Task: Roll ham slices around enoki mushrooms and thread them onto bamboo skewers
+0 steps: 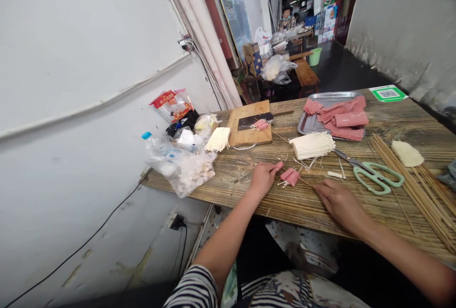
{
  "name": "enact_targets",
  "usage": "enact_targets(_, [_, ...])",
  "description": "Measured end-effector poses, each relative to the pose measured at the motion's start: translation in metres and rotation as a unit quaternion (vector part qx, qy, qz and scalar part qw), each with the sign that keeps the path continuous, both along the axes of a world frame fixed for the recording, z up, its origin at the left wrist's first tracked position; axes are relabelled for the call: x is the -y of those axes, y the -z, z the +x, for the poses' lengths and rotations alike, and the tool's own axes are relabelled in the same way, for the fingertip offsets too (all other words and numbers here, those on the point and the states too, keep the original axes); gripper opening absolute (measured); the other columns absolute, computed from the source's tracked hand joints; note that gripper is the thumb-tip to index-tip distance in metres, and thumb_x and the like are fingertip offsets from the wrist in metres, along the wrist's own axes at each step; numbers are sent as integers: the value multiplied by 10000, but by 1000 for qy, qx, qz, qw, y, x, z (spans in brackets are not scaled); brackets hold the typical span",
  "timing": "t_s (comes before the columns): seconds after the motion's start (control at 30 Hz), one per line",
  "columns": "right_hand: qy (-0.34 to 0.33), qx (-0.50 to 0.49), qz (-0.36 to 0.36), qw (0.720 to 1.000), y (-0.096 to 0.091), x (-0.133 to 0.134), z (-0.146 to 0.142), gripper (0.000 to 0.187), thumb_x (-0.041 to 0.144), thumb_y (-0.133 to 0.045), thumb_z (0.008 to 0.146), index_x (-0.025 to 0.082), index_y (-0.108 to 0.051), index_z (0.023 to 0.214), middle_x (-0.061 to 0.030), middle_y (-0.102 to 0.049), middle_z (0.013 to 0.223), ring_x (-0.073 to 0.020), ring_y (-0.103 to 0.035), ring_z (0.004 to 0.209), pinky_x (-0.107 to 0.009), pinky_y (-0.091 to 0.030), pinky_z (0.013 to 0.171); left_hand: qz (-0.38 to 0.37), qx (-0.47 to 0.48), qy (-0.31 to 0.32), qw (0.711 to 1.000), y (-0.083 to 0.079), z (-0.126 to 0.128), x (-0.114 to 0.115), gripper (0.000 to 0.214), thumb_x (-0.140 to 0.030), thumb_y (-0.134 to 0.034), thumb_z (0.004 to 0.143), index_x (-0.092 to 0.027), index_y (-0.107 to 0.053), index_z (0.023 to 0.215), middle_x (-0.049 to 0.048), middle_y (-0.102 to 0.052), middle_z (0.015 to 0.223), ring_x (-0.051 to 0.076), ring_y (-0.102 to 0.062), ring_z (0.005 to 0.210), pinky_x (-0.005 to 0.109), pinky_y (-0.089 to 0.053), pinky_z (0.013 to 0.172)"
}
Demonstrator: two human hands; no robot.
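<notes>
My left hand (262, 178) is closed on a small pink ham roll (280, 165) at the near side of the table. My right hand (337, 201) pinches a thin bamboo skewer (305, 182), which slants up and left. Two ham rolls (289, 176) with white enoki ends poking out sit on that skewer, just right of my left fingers. Whether its tip enters the held roll is too small to tell. Beyond them lies a bunch of enoki mushrooms (312, 145). Green-handled scissors (377, 176) rest right of it.
A metal tray (302, 126) holds pink ham slices (347, 117). Behind my left hand, a cutting board (233, 123) carries a cleaver (245, 123) and finished rolls (261, 124). Loose skewers (409, 184) lie right; plastic bags (178, 168) crowd the left. A person (287, 21) sits far back.
</notes>
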State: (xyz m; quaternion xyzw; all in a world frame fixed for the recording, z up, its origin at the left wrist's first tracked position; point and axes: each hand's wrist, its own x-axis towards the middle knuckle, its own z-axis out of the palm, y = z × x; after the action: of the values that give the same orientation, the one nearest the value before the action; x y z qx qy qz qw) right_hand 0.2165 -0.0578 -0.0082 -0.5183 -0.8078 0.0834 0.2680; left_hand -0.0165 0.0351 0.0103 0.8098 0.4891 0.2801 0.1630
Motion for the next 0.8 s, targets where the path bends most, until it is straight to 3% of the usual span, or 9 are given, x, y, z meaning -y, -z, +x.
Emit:
enact_targets(0.37, [17, 30, 16, 999, 3, -18, -19, 346, 229, -334, 952, 184, -649, 815, -55, -567, 762, -171, -524, 709, -288, -404, 638, -20, -9, -5, 1000, 3, -3, -2, 211, -153, -561, 886, -210, -763, 912, 37, -758, 868, 164, -686, 806, 263, -514, 814])
enact_targets(0.53, [22, 63, 35, 997, 2, -15, -20, 325, 210, -351, 952, 166, -649, 830, -51, -558, 762, -174, -528, 735, -287, -410, 664, -6, 15, -8, 1000, 1, 0, 11, 247, -208, -509, 919, -215, -733, 1023, 37, -745, 886, 155, -676, 797, 271, -513, 804])
enact_targets(0.67, [30, 80, 32, 996, 1, -14, -21, 298, 179, -366, 944, 152, -654, 872, -60, -572, 793, -181, -534, 760, -292, -417, 685, 41, 42, -79, 995, 5, 12, 27, 307, -383, -676, 809, -207, -710, 1059, 53, -728, 964, 197, -655, 890, 360, -503, 901])
enact_targets(0.8, [49, 94, 8, 994, -6, -11, -27, 306, 155, -369, 938, 151, -654, 828, -62, -582, 780, -175, -539, 748, -287, -424, 689, 99, 83, -117, 985, 13, 19, 34, 328, -325, -758, 734, -175, -710, 1022, 89, -700, 986, 231, -627, 957, 428, -520, 899])
